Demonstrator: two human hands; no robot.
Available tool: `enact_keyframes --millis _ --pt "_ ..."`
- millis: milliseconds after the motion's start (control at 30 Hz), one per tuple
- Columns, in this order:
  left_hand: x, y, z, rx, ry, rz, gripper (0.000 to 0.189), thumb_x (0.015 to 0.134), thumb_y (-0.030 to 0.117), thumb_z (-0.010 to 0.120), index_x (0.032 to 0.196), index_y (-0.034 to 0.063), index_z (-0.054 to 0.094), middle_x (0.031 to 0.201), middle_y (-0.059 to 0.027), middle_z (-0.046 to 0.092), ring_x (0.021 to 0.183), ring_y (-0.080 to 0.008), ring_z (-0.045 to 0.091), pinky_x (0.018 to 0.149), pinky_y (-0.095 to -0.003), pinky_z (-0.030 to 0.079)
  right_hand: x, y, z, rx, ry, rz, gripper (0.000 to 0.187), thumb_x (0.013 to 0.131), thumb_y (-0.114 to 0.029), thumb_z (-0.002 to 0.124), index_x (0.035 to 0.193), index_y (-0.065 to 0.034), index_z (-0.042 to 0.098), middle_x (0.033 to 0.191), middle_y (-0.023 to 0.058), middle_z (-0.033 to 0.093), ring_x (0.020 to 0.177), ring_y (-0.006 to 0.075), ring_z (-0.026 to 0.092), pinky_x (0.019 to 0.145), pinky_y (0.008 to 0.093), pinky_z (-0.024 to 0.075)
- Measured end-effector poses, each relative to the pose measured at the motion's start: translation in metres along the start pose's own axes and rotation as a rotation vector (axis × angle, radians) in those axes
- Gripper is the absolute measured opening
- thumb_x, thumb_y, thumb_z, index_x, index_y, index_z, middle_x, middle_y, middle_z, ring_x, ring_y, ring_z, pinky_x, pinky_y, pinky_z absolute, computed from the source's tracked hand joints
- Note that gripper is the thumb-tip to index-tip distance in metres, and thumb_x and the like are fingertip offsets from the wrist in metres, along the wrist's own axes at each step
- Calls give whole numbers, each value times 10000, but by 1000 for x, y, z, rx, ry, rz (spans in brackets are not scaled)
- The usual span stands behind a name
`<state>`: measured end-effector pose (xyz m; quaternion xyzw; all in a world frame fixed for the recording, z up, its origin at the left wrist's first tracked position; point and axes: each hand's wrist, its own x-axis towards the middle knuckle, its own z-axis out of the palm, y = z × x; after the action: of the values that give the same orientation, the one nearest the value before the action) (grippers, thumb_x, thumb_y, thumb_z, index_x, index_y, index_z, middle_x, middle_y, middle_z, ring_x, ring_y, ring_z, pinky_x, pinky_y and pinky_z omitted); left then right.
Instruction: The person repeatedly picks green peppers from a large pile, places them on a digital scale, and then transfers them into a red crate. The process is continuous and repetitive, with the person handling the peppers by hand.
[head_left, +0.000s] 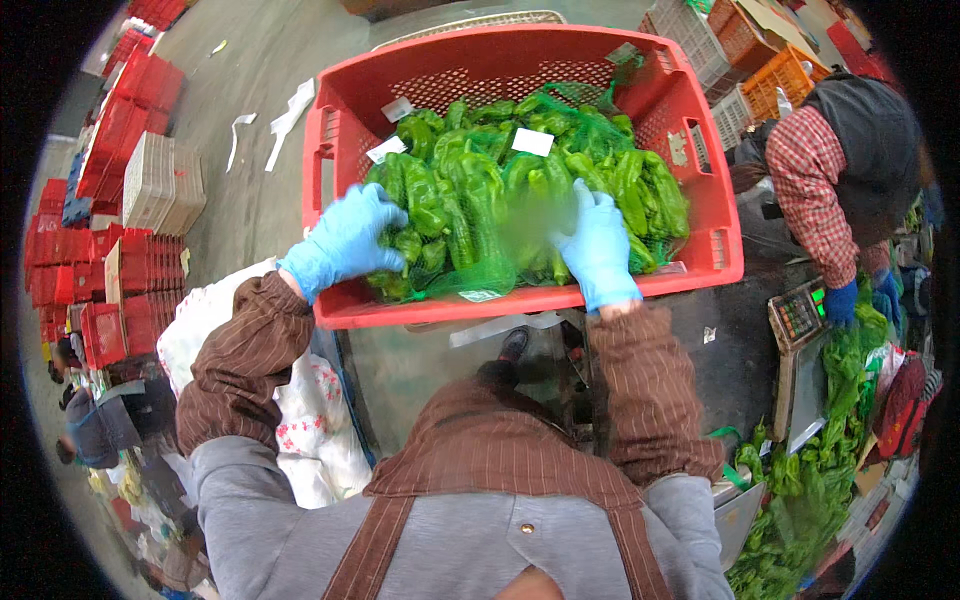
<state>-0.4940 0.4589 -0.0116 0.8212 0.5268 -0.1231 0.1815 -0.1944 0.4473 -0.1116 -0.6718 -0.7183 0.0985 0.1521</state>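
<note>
A red plastic crate (517, 306) stands before me, filled with long green peppers (472, 176) in green mesh bags (487, 262). Several white labels lie on the bags, one of them a blank-looking label (533, 142) near the middle. My left hand (349, 236), in a light blue glove, rests at the left side of the peppers with its fingers curved over them; whether it grips any is not plain. On the right of the heap, my right hand (596, 247), gloved alike, touches the peppers, its fingertips partly hidden and a blurred patch beside it.
At right, a co-worker in a checked sleeve (814, 187) and blue gloves handles green mesh beside a digital scale (799, 319). More peppers (802, 510) lie at lower right. White sacks (307, 427) stand at left; stacked red crates (142, 300) and a white crate stack (161, 184) lie beyond.
</note>
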Motion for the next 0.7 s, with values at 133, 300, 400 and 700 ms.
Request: enact_keyframes --millis 133,300,400,700 --pt "50 36 19 -89 454 338 649 725 259 778 1320 171 535 1322 -171 506 1233 -395 448 995 -496 411 14 14 -5 -47 -302 232 687 758 -202 736 1369 -89 445 1133 188 583 991 364 622 832 443 531" --pt "67 60 73 183 146 258 666 833 442 657 1424 219 445 1523 -195 266 1425 -475 135 1043 -670 294 1 46 -30 30 -290 288 631 717 -293 785 1289 -137 570 1100 168 621 1039 339 610 873 435 511" --pt "78 67 59 193 90 310 647 846 494 626 1389 173 484 1464 -186 363 1410 -434 202 1006 -654 340 -9 48 -36 215 -333 113 631 738 -328 779 1280 -79 577 1123 182 606 1050 356 597 898 442 493" --pt "162 186 65 37 452 549 798 851 398 655 1512 170 270 1528 -216 264 1427 -419 194 1108 -600 242 -173 53 -130 612 81 117 356 851 -33 621 1205 -64 630 983 111 639 903 227 641 809 320 513"
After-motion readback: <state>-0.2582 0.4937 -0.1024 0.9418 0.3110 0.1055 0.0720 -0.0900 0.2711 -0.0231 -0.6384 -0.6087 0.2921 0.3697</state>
